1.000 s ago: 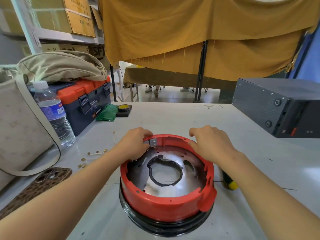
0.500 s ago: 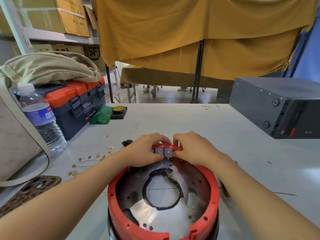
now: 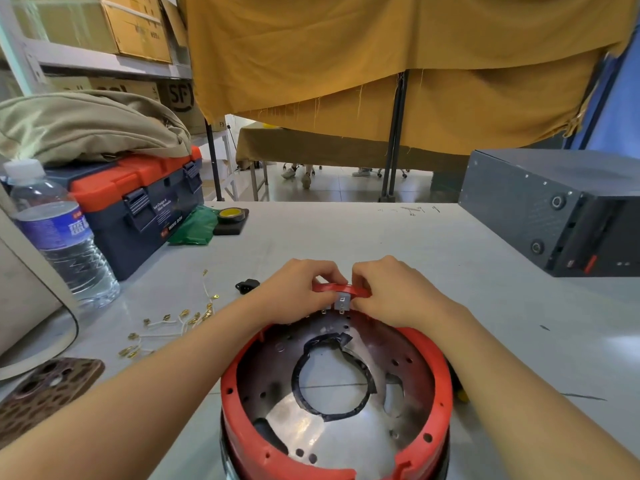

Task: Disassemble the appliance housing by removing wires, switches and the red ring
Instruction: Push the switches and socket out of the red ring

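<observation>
The grey tabletop (image 3: 346,237) carries the appliance housing (image 3: 336,403), a metal bowl edged by the red ring (image 3: 440,386), lying directly below both hands. The left hand (image 3: 294,292) and right hand (image 3: 394,292) meet at the ring's far edge, fingers curled, pinching the rim on either side of a small grey switch (image 3: 342,301) with metal tabs. Left of the left hand lie loose wires (image 3: 166,327) with brass terminals and a small black socket (image 3: 247,285).
</observation>
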The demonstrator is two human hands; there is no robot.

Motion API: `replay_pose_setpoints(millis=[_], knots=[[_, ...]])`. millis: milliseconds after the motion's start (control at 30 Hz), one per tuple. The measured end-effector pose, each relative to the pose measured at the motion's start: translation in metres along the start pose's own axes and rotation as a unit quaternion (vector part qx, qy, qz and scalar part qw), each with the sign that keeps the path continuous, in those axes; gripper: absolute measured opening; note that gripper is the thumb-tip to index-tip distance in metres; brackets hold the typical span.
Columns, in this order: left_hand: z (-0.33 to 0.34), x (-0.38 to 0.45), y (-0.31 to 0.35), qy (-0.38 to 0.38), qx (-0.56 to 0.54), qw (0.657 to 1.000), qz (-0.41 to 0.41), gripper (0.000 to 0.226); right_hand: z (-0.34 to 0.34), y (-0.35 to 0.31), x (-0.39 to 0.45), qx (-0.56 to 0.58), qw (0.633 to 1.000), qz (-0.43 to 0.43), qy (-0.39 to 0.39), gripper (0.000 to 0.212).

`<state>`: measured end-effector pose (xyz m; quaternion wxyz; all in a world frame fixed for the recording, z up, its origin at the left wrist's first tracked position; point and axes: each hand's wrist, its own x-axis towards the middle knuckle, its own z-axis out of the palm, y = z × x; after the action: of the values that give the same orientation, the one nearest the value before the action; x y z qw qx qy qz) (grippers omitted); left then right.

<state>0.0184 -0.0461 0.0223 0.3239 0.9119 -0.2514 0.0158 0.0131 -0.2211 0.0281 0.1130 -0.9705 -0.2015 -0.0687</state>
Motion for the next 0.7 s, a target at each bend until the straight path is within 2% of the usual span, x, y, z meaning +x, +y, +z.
replay_pose_setpoints(millis=[167, 367, 700], knots=[[0.003, -0.002, -0.003, 0.037, 0.02, 0.999, 0.002, 0.015, 0.014, 0.005, -0.003, 0.036, 0.999, -0.006, 0.032, 0.026], [0.006, -0.001, -0.006, 0.064, 0.044, 0.997, -0.006, 0.014, 0.017, 0.01, -0.003, 0.042, 0.997, -0.012, 0.058, 0.026], [0.009, -0.001, -0.005, 0.07, 0.083, 0.994, 0.011, 0.011, 0.014, 0.009, -0.004, 0.046, 0.998, 0.001, 0.037, 0.023]])
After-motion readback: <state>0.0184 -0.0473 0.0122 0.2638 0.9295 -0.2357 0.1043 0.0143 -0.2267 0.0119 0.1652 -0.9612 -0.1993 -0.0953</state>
